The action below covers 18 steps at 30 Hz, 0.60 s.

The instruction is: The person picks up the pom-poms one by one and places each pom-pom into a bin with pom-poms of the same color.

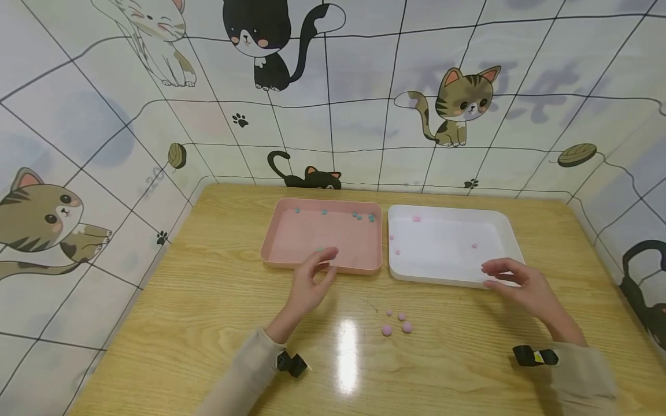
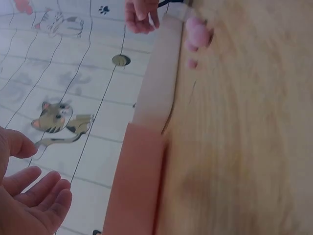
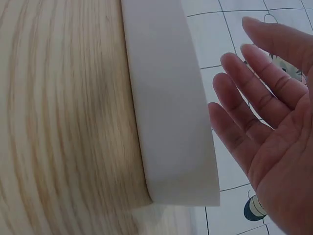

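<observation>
Both loosely spread: left hand left of white tray, right hand near its corner; only head view shows teal beads.

One pink tray and one white tray counted toward far edge of counter. Four pink balls counted in front of trays' near edges. In pink tray, at least five teal bits seen along far edge, one more toward near edge. In white tray, at least four pink bits counted, two of them by left edge.
</observation>
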Tool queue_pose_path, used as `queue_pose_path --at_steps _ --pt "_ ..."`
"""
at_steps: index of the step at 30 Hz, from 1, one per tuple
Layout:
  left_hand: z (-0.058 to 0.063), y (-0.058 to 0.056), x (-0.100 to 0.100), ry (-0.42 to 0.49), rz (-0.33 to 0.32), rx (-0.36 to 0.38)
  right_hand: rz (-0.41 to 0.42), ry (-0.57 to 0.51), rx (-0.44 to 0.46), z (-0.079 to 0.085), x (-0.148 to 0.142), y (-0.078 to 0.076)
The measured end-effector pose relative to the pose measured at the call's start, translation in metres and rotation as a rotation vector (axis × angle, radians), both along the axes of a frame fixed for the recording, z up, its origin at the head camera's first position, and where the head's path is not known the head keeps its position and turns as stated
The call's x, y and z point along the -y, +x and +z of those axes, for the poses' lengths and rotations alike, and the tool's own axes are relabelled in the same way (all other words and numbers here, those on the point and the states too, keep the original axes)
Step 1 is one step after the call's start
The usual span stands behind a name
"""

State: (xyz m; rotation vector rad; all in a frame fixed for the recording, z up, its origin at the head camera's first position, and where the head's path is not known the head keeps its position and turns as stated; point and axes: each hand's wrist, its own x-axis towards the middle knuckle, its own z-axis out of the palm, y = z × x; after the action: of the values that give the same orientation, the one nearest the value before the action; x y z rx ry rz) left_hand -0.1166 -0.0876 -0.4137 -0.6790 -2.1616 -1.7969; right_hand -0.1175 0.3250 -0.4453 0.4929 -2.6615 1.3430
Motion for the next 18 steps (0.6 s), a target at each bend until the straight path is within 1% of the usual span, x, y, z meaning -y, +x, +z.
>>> queue_pose_path --at_steps 7,13,18 --pt "-0.006 0.012 -0.018 -0.074 -0.143 0.082 0.031 0.034 0.023 -0.005 -0.008 -0.004" --pt "-0.011 0.022 -0.031 -0.153 -0.238 0.148 0.052 0.083 0.073 -0.011 -0.010 -0.005" --pt "-0.013 0.026 -0.039 -0.190 -0.312 0.190 0.060 0.090 0.066 -0.014 -0.010 -0.006"
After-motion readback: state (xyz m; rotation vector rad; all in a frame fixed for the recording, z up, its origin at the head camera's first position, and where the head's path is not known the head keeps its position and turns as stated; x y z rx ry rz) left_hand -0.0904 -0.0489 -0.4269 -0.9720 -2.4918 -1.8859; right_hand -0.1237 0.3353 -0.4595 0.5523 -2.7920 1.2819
